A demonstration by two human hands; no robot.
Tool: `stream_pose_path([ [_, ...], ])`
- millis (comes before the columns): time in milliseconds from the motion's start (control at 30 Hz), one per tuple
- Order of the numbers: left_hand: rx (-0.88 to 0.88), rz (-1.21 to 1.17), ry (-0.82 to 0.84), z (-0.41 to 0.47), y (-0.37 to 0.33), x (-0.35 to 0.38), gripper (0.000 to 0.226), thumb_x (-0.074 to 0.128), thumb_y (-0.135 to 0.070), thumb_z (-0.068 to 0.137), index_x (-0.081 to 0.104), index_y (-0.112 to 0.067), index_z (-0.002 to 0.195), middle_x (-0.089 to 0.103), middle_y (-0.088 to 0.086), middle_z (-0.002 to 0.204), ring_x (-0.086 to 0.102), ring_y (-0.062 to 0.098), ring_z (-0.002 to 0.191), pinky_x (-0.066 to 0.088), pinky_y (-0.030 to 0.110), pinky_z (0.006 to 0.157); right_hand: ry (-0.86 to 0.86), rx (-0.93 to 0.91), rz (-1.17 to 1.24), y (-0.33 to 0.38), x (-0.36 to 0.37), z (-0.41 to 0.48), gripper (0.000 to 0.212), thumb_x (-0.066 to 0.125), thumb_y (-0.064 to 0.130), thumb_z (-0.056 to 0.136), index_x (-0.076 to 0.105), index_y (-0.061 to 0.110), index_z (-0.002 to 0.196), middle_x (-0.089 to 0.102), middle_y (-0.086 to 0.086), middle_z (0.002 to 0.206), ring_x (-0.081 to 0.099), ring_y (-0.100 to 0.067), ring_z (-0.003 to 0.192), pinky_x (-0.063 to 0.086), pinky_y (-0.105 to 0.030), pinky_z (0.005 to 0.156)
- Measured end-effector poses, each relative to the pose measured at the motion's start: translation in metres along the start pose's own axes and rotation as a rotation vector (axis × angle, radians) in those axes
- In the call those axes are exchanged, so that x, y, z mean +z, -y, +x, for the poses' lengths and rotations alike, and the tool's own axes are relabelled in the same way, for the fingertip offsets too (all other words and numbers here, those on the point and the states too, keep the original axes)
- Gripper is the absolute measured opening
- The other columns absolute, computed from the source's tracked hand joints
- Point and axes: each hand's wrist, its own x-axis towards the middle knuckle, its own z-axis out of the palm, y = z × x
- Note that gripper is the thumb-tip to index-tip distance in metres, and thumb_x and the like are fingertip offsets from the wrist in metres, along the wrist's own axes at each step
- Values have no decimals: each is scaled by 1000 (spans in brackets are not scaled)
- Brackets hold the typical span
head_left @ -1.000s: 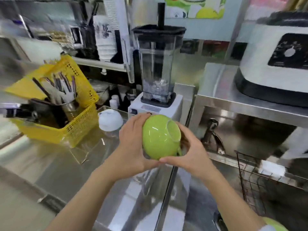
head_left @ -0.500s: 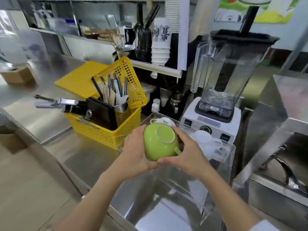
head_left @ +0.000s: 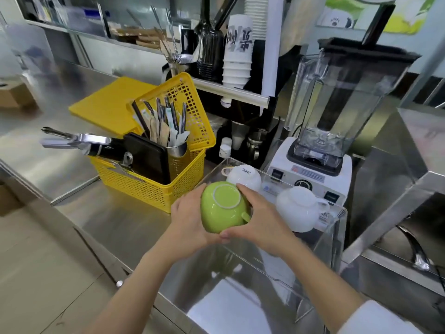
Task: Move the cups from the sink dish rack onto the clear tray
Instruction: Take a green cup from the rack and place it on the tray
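I hold a green cup (head_left: 222, 209) upside down with both hands, its white foot ring facing up and its handle toward the right. My left hand (head_left: 186, 221) grips its left side and my right hand (head_left: 261, 219) its right side. The cup hovers over the left part of the clear tray (head_left: 337, 235) on the steel counter. Two white cups rest upside down in the tray: one (head_left: 244, 177) at the back left, touching my right fingers, and one (head_left: 297, 208) at the right. The sink dish rack is out of view.
A yellow basket (head_left: 149, 186) with utensils and a black tool stands just left of the tray. A white blender (head_left: 320, 150) sits right behind the tray. A yellow board (head_left: 106, 104) lies farther left. A steel shelf edge (head_left: 390, 213) borders the right, with a sink tap (head_left: 414, 249) beyond.
The view swung left from the sink to the counter. Both hands carried the green cup over the clear tray and turned it base up.
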Motion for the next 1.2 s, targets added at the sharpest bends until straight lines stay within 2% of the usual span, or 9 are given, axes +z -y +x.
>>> stream_pose_path([
  [133,-12,47,15,-1,-1,1,126,83,-52,48,7,-19,144,25,-1,148,15,11,134,2,29,110,0,-3,20,2,1,2,94,87,32,50,38,37,131,46,18,115,46,-10,112,41,-37,101],
  [267,8,108,55,-2,4,2,124,66,-68,52,1,-18,144,21,-1,150,12,12,139,-9,29,111,18,36,80,-4,5,5,96,86,40,43,40,39,127,52,11,124,49,-14,113,44,-40,101],
  [367,-1,92,43,-3,5,1,117,48,-73,45,10,-20,142,21,1,145,14,15,134,0,35,113,22,48,83,-7,9,8,100,83,46,37,41,39,127,54,10,124,51,-14,112,45,-41,99],
  [567,-28,100,31,0,12,0,122,50,-76,43,6,-23,144,26,3,138,21,22,131,11,37,109,51,33,65,-8,9,8,98,87,31,52,34,30,136,44,9,128,43,-12,119,36,-29,102],
  [667,25,95,53,-2,8,-5,126,46,-86,40,6,-28,144,28,-4,134,24,14,127,11,31,104,72,3,-14,-5,9,8,99,83,39,58,27,28,139,37,2,139,34,-16,128,29,-33,109],
  [733,32,121,95,-2,6,-10,128,40,-93,36,6,-32,143,27,-6,136,24,13,129,12,36,107,92,-12,-107,-6,7,8,100,79,47,61,22,28,141,33,0,144,29,-20,132,25,-39,112],
  [900,83,151,3,4,-14,-15,105,51,-72,54,15,-30,143,29,1,147,26,19,135,21,45,110,67,-17,-68,-8,-21,-12,97,75,51,65,20,29,143,28,1,149,28,-19,135,26,-39,113],
  [1033,206,113,-80,7,-51,-3,89,50,-66,62,31,-24,138,41,3,139,36,16,127,28,30,102,-5,-53,19,-14,-59,-44,89,73,48,70,22,35,142,27,11,148,29,-6,133,27,-29,111],
  [1200,423,33,-88,3,-124,31,77,48,-61,70,40,-18,134,38,-10,126,30,-4,117,15,3,98,-157,-24,23,-41,-110,-91,84,73,46,69,27,37,138,31,13,145,33,-4,129,31,-27,107],
])
